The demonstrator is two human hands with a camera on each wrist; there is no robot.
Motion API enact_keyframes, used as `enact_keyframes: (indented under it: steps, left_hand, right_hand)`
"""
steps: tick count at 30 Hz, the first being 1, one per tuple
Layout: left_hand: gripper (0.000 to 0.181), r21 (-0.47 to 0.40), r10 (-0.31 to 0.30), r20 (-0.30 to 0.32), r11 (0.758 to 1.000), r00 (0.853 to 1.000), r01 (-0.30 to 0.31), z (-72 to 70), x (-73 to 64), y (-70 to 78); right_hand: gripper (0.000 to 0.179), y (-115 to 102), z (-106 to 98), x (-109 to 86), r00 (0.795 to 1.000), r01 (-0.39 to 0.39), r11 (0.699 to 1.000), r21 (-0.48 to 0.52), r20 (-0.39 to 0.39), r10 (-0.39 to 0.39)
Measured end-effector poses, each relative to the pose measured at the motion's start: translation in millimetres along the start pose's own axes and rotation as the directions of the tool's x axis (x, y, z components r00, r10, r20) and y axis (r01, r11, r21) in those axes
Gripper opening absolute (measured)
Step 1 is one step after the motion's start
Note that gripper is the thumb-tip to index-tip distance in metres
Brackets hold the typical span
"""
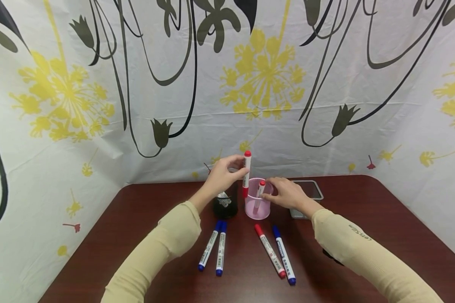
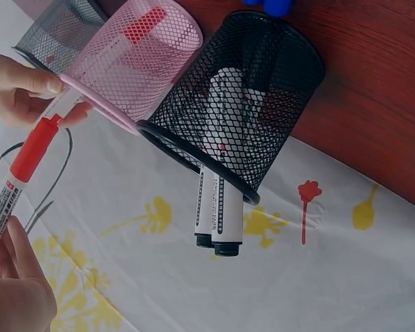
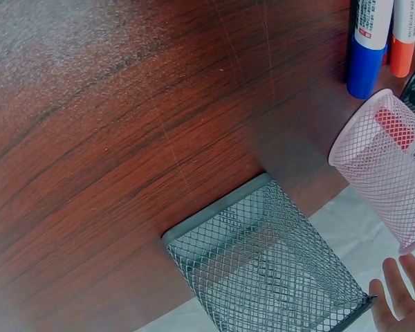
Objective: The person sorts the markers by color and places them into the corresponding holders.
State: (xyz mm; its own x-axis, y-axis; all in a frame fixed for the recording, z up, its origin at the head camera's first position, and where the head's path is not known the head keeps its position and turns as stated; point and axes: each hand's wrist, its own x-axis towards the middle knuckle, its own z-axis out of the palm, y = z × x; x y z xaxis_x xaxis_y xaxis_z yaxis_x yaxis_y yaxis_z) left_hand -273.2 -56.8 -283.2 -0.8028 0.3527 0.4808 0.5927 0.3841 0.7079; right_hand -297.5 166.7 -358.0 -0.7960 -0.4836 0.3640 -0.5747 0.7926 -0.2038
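Above the left edge of the pink mesh pen cup (image 1: 257, 210), my left hand (image 1: 224, 174) pinches an upright red whiteboard marker (image 1: 246, 170). Its red cap points down in the left wrist view. Another red marker (image 1: 259, 190) leans inside the pink cup, its red end above the rim. My right hand (image 1: 290, 194) holds the cup's rim from the right, thumb in front and fingers behind. Its fingers (image 3: 395, 280) show beside the rim in the right wrist view. Where the thumb meets the marker is unclear.
Left of the pink cup, a black mesh pen cup (image 2: 290, 90) holds black-and-white markers (image 2: 226, 207). A grey mesh holder (image 3: 263, 256) stands at the right. On the table's near side lie two blue markers (image 1: 220, 250), a red marker (image 1: 270, 250) and another blue marker (image 1: 284, 254).
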Motion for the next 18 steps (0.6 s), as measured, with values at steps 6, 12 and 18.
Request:
enact_keyframes:
  steps: [6, 12, 18]
  left_hand:
    - [0.032, 0.020, 0.004, -0.017, 1.000, 1.000, -0.004, 1.5, 7.9, -1.9]
    - [0.029, 0.014, 0.019, -0.048, 1.000, 0.999, -0.018, 5.4, 15.3, -5.4]
    - [0.029, 0.008, 0.019, -0.064, 1.000, 0.998, -0.019, 11.3, 22.3, -7.5]
  right_hand:
    - [0.055, -1, -1, -0.7, 1.000, -0.009, 1.000, 0.001, 0.007, 0.009]
    - [0.053, -2, -1, 0.2, 1.000, -0.008, 1.000, 0.011, 0.020, 0.008]
    - [0.053, -1, -1, 0.1, 1.000, -0.007, 1.000, 0.012, 0.022, 0.006]
